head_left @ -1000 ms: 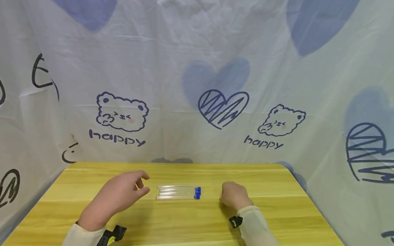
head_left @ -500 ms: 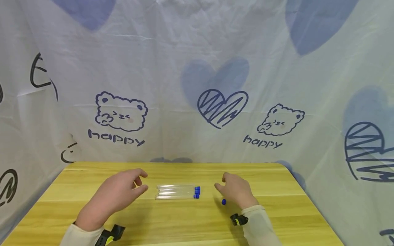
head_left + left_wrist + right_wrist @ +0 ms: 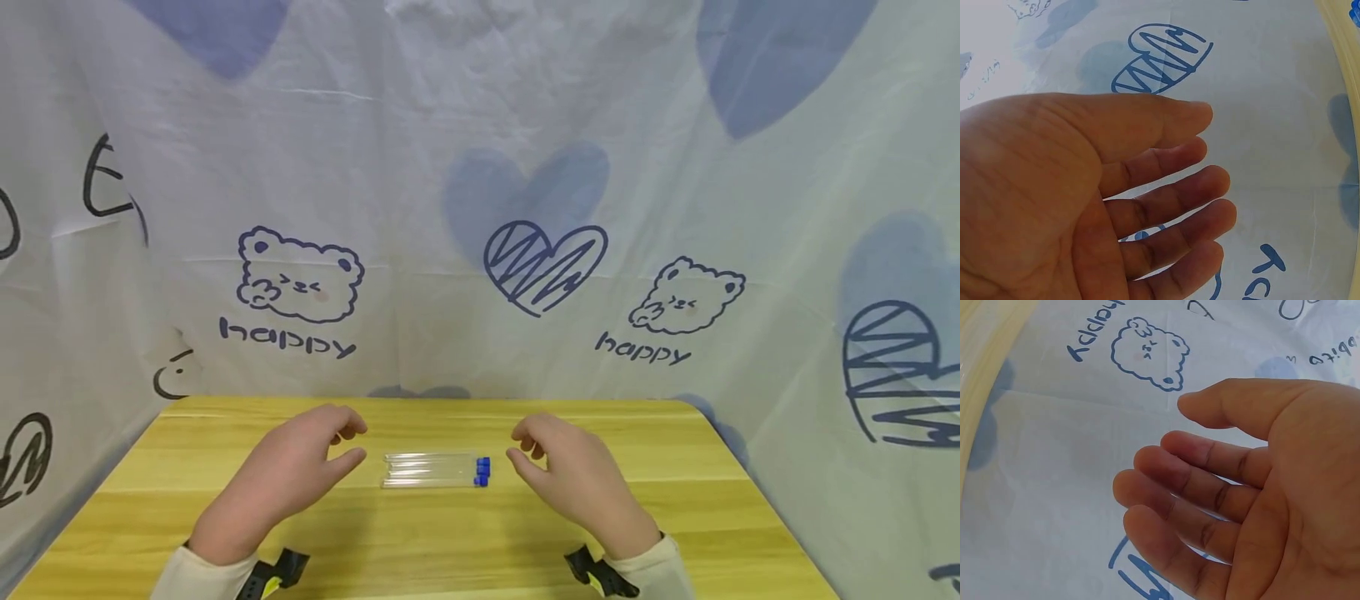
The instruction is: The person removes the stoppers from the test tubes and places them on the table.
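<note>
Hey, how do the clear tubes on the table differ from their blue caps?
The tubes are see-through, while the caps are solid blue. The tubes are long and slim; the caps are short and stubby. The tubes' bare ends point toward the left hand; the caps sit nearer the right hand. Both are grouped on the table.

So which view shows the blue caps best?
The head view: the blue caps show unobstructed at one end of the clear tubes. The left wrist catches only a blue patch, upper right, probably caps; the right wrist shows none.
</note>
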Action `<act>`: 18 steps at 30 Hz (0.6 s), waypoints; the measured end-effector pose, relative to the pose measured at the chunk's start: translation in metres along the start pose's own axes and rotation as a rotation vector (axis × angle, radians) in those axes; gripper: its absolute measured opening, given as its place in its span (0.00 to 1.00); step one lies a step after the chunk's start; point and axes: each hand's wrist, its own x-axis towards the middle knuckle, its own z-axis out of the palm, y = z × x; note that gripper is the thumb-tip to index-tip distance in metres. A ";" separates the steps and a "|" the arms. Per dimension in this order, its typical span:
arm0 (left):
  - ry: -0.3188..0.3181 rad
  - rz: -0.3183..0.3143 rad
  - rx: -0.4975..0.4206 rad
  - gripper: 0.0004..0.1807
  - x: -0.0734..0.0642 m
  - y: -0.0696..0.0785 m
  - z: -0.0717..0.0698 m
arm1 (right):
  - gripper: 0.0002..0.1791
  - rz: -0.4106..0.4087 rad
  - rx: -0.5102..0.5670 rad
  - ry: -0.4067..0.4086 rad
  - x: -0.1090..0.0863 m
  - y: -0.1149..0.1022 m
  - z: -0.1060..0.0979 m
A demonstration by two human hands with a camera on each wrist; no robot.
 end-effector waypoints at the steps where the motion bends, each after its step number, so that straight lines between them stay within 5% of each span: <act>1: 0.001 0.005 -0.002 0.13 0.000 0.000 0.000 | 0.06 0.001 0.000 0.002 -0.001 0.000 -0.001; 11: -0.008 0.012 0.006 0.12 0.000 0.001 0.004 | 0.05 -0.001 0.004 -0.056 0.001 0.001 0.000; 18: -0.035 0.033 -0.003 0.10 0.005 0.006 0.016 | 0.08 0.068 -0.009 -0.086 -0.002 -0.002 -0.002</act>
